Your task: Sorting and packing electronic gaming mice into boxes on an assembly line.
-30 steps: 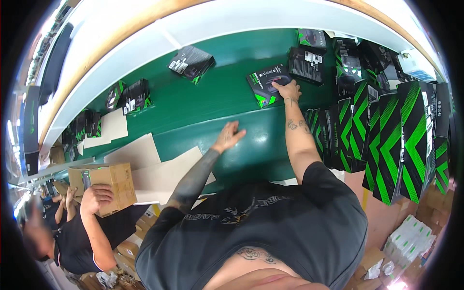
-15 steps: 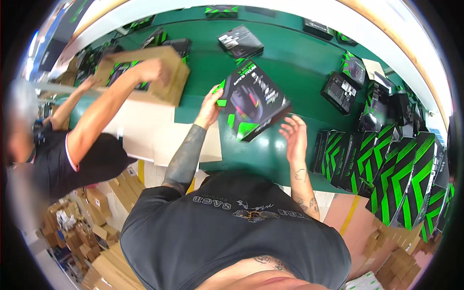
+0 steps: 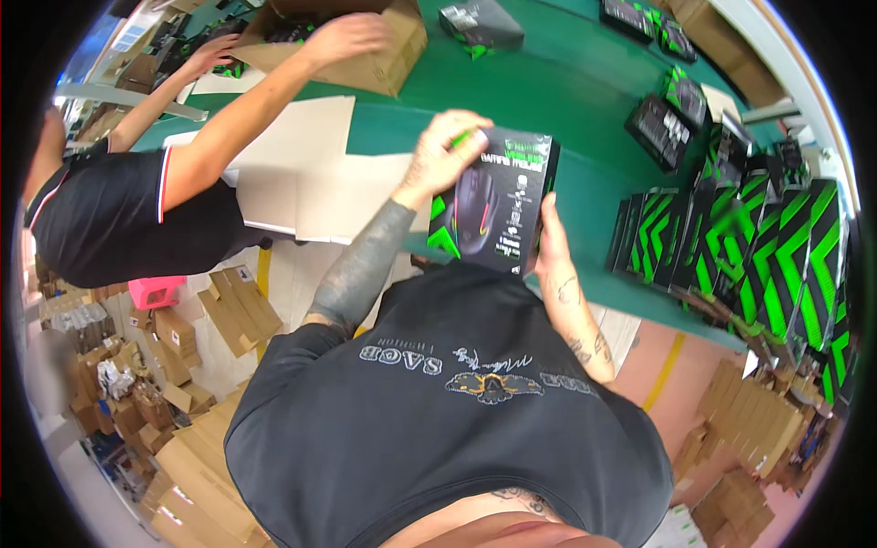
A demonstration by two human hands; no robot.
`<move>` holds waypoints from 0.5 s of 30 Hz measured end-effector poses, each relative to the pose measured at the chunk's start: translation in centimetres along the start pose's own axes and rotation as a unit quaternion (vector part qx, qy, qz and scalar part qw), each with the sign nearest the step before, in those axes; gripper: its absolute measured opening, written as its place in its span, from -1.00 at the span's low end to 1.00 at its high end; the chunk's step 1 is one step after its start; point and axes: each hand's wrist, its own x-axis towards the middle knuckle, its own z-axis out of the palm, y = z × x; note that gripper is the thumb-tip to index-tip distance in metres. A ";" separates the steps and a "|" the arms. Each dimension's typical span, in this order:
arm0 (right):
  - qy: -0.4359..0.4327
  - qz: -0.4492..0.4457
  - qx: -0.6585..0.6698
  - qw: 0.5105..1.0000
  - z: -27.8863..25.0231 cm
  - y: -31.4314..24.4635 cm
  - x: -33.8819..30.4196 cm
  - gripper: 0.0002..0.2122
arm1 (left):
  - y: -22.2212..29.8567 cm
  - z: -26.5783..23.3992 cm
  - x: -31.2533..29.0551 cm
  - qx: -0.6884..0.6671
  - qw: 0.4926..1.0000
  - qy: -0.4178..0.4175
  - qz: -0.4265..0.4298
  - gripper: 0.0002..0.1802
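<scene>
A black mouse box (image 3: 505, 196) with green corners stands between my hands, close to my shirt; its front carries a picture of a gaming mouse. My left hand (image 3: 445, 157) grips the upper left corner, fingers bent over the top edge. Against the box's right side lies my right hand (image 3: 551, 239), its thumb pointing up along the edge and its other fingers largely hidden. Beyond my left hand, another similar box (image 3: 482, 26) lies flat on the green table (image 3: 411, 114).
At my left, a co-worker's hand (image 3: 352, 38) is over an open cardboard carton (image 3: 397, 57). Flat cardboard (image 3: 306, 137) covers the near left table. A row of black-and-green boxes (image 3: 731, 242) stands at the right, with loose boxes (image 3: 660, 132) behind it. Folded cartons (image 3: 236, 310) lie on the floor.
The mouse box has turned more upright and come nearer my body. My left hand has shifted onto its top corner, and my right hand has closed in on its right side.
</scene>
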 end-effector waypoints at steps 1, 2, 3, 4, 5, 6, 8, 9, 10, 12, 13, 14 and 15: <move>0.017 -0.035 -0.030 0.999 -0.5 0.2 0.3 -0.40 | 1.7 -0.4 0.7 -0.141 0.989 0.024 -0.022 -0.75; 0.007 -0.037 -0.023 0.999 -0.6 -0.2 0.2 -0.37 | 0.7 -1.3 1.1 -0.173 0.983 0.037 0.045 -0.66; -0.021 -0.017 0.011 1.000 -1.1 -0.4 0.3 -0.34 | 0.1 -1.2 1.1 -0.404 0.913 0.051 0.028 -0.59; -0.052 0.003 0.041 0.998 -1.2 -0.8 0.3 -0.32 | -1.1 -1.1 3.3 -0.497 0.838 -0.013 0.226 -0.59; -0.079 -0.015 0.067 0.995 -1.2 -0.9 -0.5 -0.33 | -1.6 -1.7 2.3 -0.620 0.774 -0.006 0.128 -0.46; -0.109 -0.036 0.089 0.989 -1.2 -1.3 -0.5 -0.35 | 0.1 -1.2 4.7 -0.694 0.669 -0.150 0.222 -0.30; -0.134 -0.122 0.031 0.983 -1.1 -2.1 -0.1 -0.29 | 2.0 -1.3 5.0 -0.707 0.672 -0.135 0.176 -0.21; -0.151 -0.124 0.043 0.980 -1.4 -2.4 0.1 -0.29 | 2.6 -1.2 5.5 -0.700 0.675 -0.132 0.193 -0.23; -0.169 -0.126 0.054 0.976 -1.8 -2.9 0.4 -0.29 | 3.0 -1.0 5.9 -0.693 0.678 -0.129 0.212 -0.25; -0.178 -0.125 0.041 0.975 -2.0 -3.4 1.0 -0.29 | 2.9 -0.8 6.2 -0.694 0.675 -0.114 0.221 -0.24; -0.172 -0.118 0.043 0.977 -1.8 -3.6 1.3 -0.28 | 2.5 -1.0 6.5 -0.682 0.681 -0.129 0.232 -0.34; -0.166 -0.111 0.044 0.979 -1.6 -3.9 1.7 -0.28 | 2.1 -1.1 6.8 -0.669 0.687 -0.145 0.245 -0.43; -0.177 -0.084 0.063 0.979 -2.0 -4.0 2.2 -0.27 | 3.7 -1.5 5.7 -0.505 0.857 -0.056 0.090 -0.50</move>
